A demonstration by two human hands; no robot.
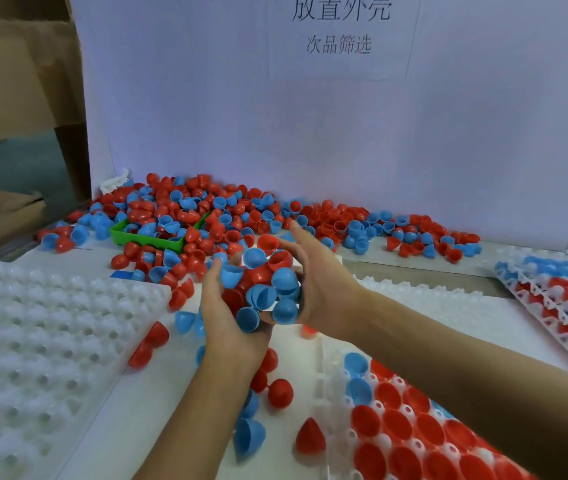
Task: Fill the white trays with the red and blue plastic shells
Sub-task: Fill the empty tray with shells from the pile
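Note:
My left hand (221,320) and my right hand (317,282) are cupped together above the table, holding a heap of red and blue plastic shells (263,282) between them. A white tray (344,431) at the lower right, under my right forearm, has red and a few blue shells in its cups. An empty white tray (33,334) lies at the left. A big pile of loose shells (227,213) stretches along the back wall.
A green bin (119,233) sits in the pile at the back left. Filled white trays (559,289) are stacked at the right edge. Several loose shells (279,393) lie on the table beneath my arms. Cardboard boxes (15,81) stand at the left.

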